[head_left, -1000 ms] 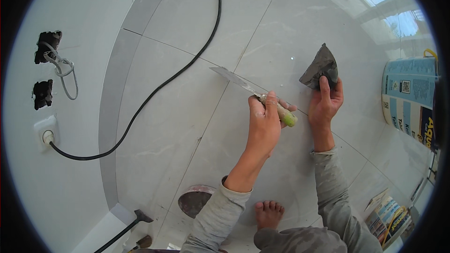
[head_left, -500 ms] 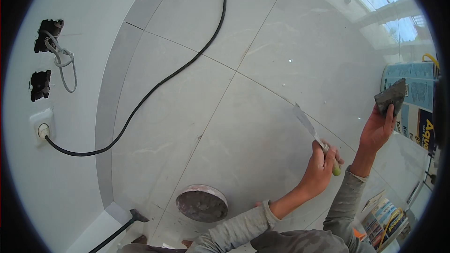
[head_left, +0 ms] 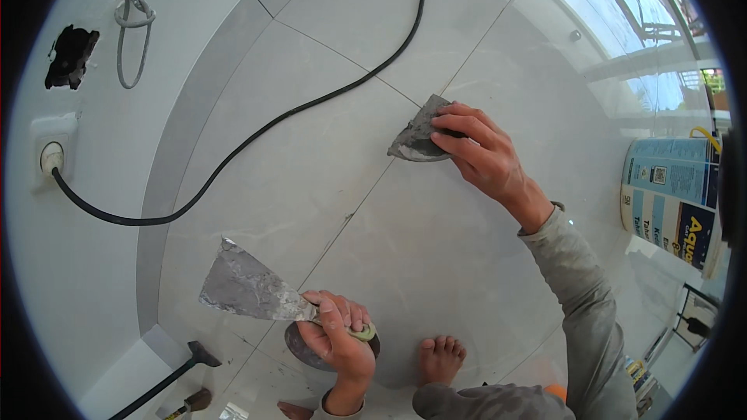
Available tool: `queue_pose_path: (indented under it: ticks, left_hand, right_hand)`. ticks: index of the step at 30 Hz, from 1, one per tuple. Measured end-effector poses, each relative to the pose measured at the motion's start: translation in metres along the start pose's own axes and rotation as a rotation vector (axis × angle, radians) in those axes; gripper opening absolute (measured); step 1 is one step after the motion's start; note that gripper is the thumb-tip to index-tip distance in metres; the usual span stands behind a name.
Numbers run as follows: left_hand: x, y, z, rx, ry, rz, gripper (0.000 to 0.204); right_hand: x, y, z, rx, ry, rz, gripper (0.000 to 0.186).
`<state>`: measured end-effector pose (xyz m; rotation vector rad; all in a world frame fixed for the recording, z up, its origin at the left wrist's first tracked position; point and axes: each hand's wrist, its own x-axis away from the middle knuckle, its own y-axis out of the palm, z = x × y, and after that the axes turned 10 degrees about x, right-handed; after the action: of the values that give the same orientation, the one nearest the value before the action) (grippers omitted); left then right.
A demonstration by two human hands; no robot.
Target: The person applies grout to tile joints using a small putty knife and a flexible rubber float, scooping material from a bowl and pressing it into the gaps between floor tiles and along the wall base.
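My left hand [head_left: 338, 334] is closed around the pale green handle of a putty knife [head_left: 253, 284]. Its wide blade, smeared with grey, points toward the wall on the left. Just beneath this hand sits a round bowl [head_left: 305, 348] of grey paste, partly covered by my fingers. Farther out, my right hand [head_left: 486, 155] grips a flat, paste-coated grey spreader [head_left: 420, 134] from above. The spreader lies over the crossing of the floor tile joints; whether its edge presses on the tile I cannot tell.
A black cable [head_left: 268, 128] runs across the tiles [head_left: 373, 241] from a wall socket [head_left: 51, 157]. Blue and white bucket [head_left: 671, 194] at right. A long-handled scraper [head_left: 201, 355] and a brush [head_left: 194, 402] lie lower left. My bare foot [head_left: 441, 358] stands near the bowl.
Both hands have swung left from the right side: the putty knife is now above the bowl, and the spreader has gone from beside the bucket to the tile joints. The view has shifted.
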<state>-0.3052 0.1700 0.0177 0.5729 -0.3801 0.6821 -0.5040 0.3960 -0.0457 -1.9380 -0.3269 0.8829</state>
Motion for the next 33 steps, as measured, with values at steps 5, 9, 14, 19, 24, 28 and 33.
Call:
queue_pose_path:
  ticks: [5, 9, 14, 19, 24, 28, 33]
  left_hand:
    - [-0.007, -0.021, 0.031, 0.068, 0.077, 0.073, 0.015]
    - [-0.003, -0.054, 0.05, 0.081, 0.167, 0.098, 0.014]
    - [0.0, -0.083, 0.05, 0.116, 0.195, 0.175, 0.014]
    - [0.015, -0.115, 0.071, 0.093, 0.208, 0.161, 0.015]
    - [0.011, -0.15, 0.063, 0.03, 0.202, 0.191, 0.016]
    - [0.017, -0.147, 0.066, 0.081, 0.166, 0.269, 0.017]
    - [0.019, -0.152, 0.073, 0.013, 0.206, 0.211, 0.018]
  right_hand:
    - [-0.001, 0.005, 0.006, 0.035, -0.097, -0.156, 0.024]
    - [0.016, -0.018, -0.016, 0.025, -0.091, -0.353, 0.027]
    - [-0.003, 0.017, -0.055, -0.004, -0.033, -0.257, 0.031]
    - [0.013, 0.022, -0.069, 0.033, -0.134, -0.331, 0.03]
    - [-0.003, 0.013, -0.102, -0.022, -0.066, -0.41, 0.031]
    - [-0.007, 0.04, -0.111, 0.052, -0.15, -0.291, 0.029]
    - [0.024, 0.001, -0.116, -0.054, -0.111, -0.459, 0.029]
